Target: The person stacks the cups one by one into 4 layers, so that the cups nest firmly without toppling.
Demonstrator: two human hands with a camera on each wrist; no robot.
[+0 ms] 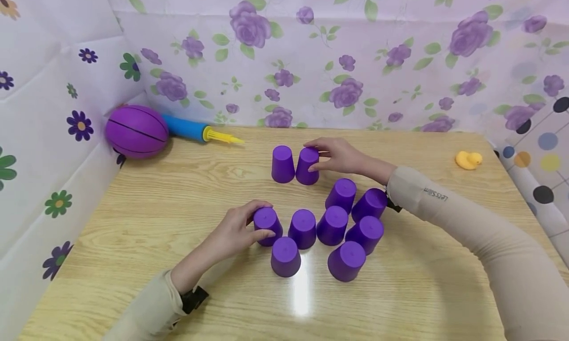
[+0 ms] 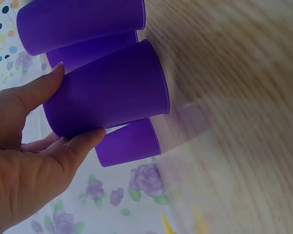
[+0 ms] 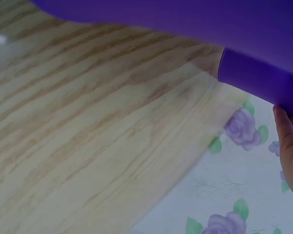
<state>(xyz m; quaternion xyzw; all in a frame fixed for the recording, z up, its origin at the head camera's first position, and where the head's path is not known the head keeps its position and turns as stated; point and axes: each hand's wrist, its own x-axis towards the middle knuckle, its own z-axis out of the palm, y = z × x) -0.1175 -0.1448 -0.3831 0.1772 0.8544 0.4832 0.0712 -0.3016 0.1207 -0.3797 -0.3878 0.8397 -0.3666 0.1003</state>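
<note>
Several purple cups stand upside down on the wooden table in the head view. My left hand grips the leftmost cup of the front group, thumb on its near side and fingers over the far side. In the left wrist view the same cup is pinched near its base by the left hand. Farther back, my right hand holds a cup between thumb and fingers, close beside another cup. The right wrist view shows the right hand at its cup.
More upturned cups, among them a near one and a right one, stand between my arms. A purple ball and a blue pump lie at the back left. A yellow toy duck sits far right. Patterned cloth bounds the table.
</note>
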